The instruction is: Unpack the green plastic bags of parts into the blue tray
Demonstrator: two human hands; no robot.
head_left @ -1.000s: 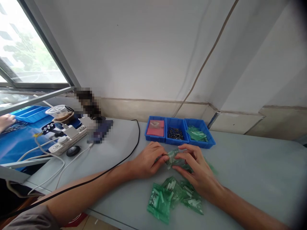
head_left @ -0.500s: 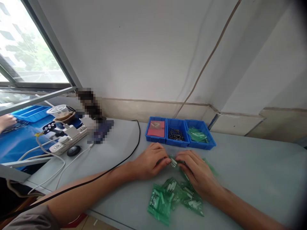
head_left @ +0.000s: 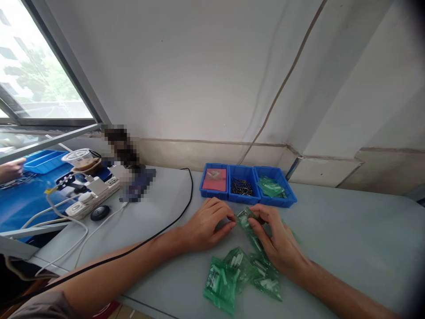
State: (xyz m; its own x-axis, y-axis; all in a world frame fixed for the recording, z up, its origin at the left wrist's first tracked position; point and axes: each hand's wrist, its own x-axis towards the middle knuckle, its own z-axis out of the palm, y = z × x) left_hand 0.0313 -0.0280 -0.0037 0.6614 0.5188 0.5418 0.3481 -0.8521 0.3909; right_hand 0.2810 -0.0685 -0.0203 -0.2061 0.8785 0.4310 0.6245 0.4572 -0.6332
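A small green plastic bag (head_left: 244,217) with pale slim pieces inside is stretched between my two hands. My right hand (head_left: 277,239) pinches it between thumb and fingers from the right. At its left corner, my left hand (head_left: 210,225) has thumb and forefinger closed on the edge. Below the hands lie several more filled green bags, among them a flat one (head_left: 221,283) at the front left, one with white rods (head_left: 237,259) behind it, and one (head_left: 267,281) to the right. Part of another green bag lies behind my right hand.
Beyond my hands, three joined blue bins stand by the wall: one with a red card (head_left: 214,179), one with dark screws (head_left: 242,187), one with green bags (head_left: 271,187). A black cable (head_left: 159,232) crosses my left forearm. Far left are a power strip (head_left: 93,195) and another person's hand (head_left: 12,170).
The held bag has turned and shows more of its face. My right hand has tilted open to the left, its thumb now on the bag's front. The view has shifted slightly.
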